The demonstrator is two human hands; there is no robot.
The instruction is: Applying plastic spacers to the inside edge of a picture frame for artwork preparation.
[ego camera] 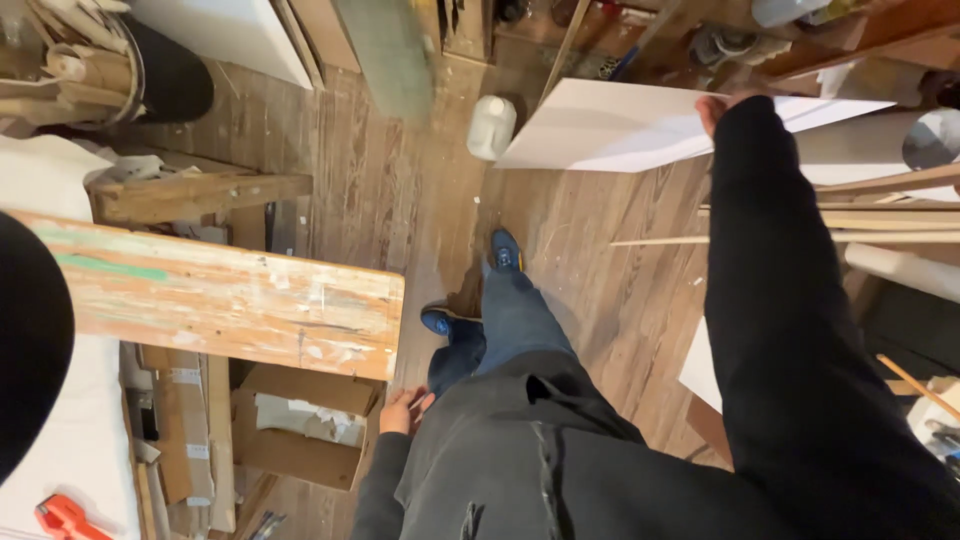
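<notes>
Right hand: at the end of our outstretched black sleeve, we see only the fingertips, curled over the near edge of a large flat white rectangular board. The hand pinches that edge and holds the board tilted above the floor, at the upper middle of the view, well ahead of our body.

Left hand: low by our hip, fingers loosely bent, holding nothing. It hangs just beside the corner of an open brown cardboard box with pale paper inside.

Our own clothing: dark grey jacket, blue jeans, two dark blue shoes planted on the worn brown wooden plank floor.

Left of us: a long paint-stained wooden bench top with green and white smears, which juts out over the cardboard box. Under it, flattened cardboard pieces. At the lower left corner, a small orange-red hand tool lies on a white sheet.

Beyond the board: a white plastic jug stands on the floor, just beside the board's left corner.

Right of us: thin pale wooden strips lie stacked crosswise, and a white roll rests beneath them.

Upper left: a dark round bin stuffed with rolled brown paper.
</notes>
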